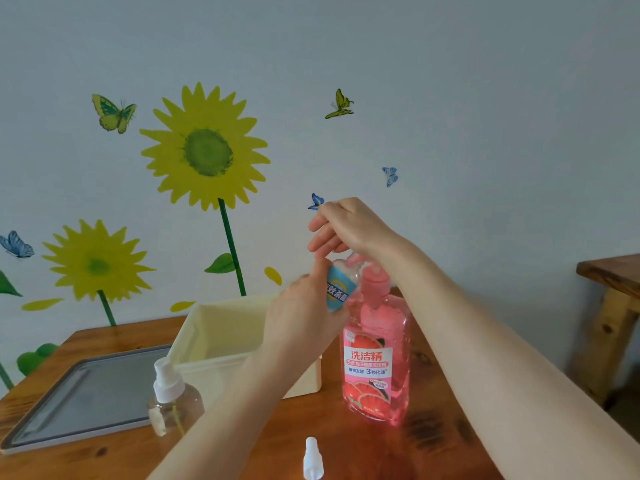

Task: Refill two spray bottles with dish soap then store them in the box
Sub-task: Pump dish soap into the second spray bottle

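A pink dish soap bottle (376,362) with a pump head stands upright on the wooden table (104,462). My right hand (346,226) rests palm down on top of its pump. My left hand (304,317) holds a small clear spray bottle with a blue label (337,289), tilted, its open mouth up against the pump nozzle. That bottle's white spray head (312,459) lies loose on the table near the front edge. A second clear spray bottle (175,403) with its white sprayer on stands upright to the left. The cream box (207,344) sits open behind my left arm.
A grey lid or tray (86,396) lies flat on the table at the left. Another wooden table (613,299) stands at the far right, apart from this one. The wall with sunflower stickers is close behind.
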